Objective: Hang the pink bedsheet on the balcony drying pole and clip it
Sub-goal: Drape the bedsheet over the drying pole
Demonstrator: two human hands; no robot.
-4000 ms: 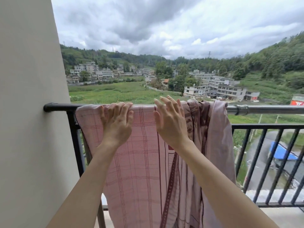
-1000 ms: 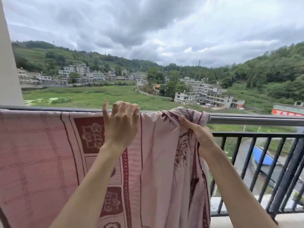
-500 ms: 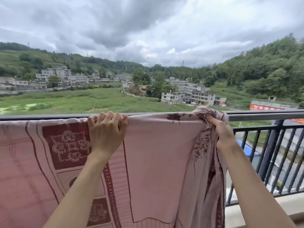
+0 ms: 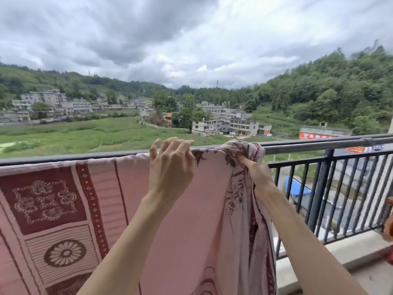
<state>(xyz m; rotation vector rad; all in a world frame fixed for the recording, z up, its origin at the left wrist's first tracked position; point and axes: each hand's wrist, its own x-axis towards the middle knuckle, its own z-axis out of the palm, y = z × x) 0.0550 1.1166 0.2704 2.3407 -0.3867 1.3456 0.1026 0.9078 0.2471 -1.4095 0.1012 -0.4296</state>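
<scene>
One pink bedsheet [image 4: 180, 220] hangs over the drying pole [image 4: 319, 143], covering the frame's lower left and centre, bunched at its right edge. Black balcony railing [image 4: 323, 188] sits lower right. Right hand [image 4: 258, 174] grips the bunched edge just under the pole; left hand [image 4: 170, 167], centre frame, fingers loosely curled at the sheet's top, holding nothing.

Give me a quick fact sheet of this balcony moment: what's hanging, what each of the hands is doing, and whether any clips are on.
place: balcony, village and hills beyond
pink bedsheet: draped over the drying pole, spread flat at left, bunched at its right end
left hand: raised by the sheet's top edge, fingers loosely curled, holding nothing
right hand: grips the bunched end just under the pole
clips: none visible
railing: dark bars below the pole
</scene>
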